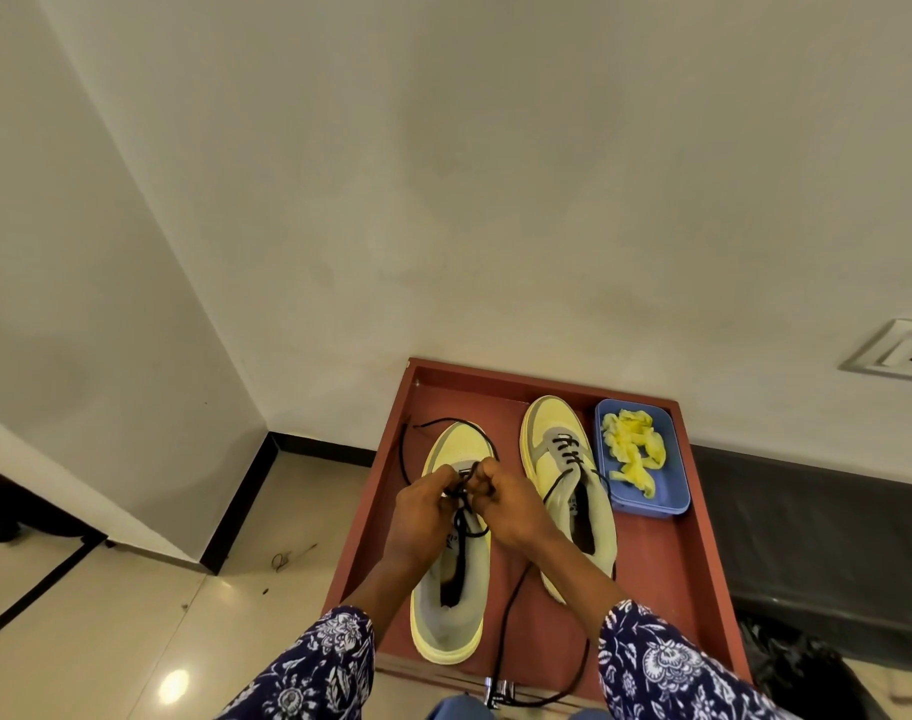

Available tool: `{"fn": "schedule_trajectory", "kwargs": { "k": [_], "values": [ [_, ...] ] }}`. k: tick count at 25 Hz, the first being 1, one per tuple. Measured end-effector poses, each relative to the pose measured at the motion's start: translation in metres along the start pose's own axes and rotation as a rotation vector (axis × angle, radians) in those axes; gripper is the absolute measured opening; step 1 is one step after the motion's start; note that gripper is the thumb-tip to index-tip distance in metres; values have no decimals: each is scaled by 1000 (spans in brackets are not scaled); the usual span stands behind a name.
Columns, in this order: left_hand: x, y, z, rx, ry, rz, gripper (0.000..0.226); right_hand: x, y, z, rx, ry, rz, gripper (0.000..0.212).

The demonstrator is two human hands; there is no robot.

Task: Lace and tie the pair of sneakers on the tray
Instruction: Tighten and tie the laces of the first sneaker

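Two yellow and grey sneakers stand side by side on a red-brown tray, toes pointing away from me. Over the tongue of the left sneaker, my left hand and my right hand both pinch its black lace close together. One end of that lace loops out past the toe toward the tray's left edge. The right sneaker has black lacing through its front eyelets. Its loose lace trails down between the shoes and over the tray's front edge.
A blue plastic tub holding crumpled yellow material sits on the tray right of the sneakers. Walls meet in a corner beyond; a socket plate is on the right wall. Beige tiled floor lies to the left, a dark bag at the lower right.
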State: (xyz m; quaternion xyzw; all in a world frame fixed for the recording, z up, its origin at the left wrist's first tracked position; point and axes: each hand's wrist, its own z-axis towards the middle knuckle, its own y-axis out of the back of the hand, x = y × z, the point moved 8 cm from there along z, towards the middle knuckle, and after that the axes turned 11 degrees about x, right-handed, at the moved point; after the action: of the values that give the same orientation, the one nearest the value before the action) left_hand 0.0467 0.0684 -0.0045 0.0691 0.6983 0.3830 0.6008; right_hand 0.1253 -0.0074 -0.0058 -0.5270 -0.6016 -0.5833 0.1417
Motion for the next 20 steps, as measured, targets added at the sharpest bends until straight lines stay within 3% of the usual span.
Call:
{"fn": "schedule_trajectory", "kwargs": {
  "k": [4,11,17,20],
  "values": [
    [1,-1,1,4,9,-49,17,3,6,-8,-58,13,24,15],
    [8,-6,-2,39,127,-161,11,-3,-2,-6,25,-54,77,21],
    [11,-8,-5,56,238,-227,10,-4,-6,-9,75,-122,150,10],
    [15,-9,-6,55,262,-240,4,7,0,-13,70,-94,42,7]
  ]
}}
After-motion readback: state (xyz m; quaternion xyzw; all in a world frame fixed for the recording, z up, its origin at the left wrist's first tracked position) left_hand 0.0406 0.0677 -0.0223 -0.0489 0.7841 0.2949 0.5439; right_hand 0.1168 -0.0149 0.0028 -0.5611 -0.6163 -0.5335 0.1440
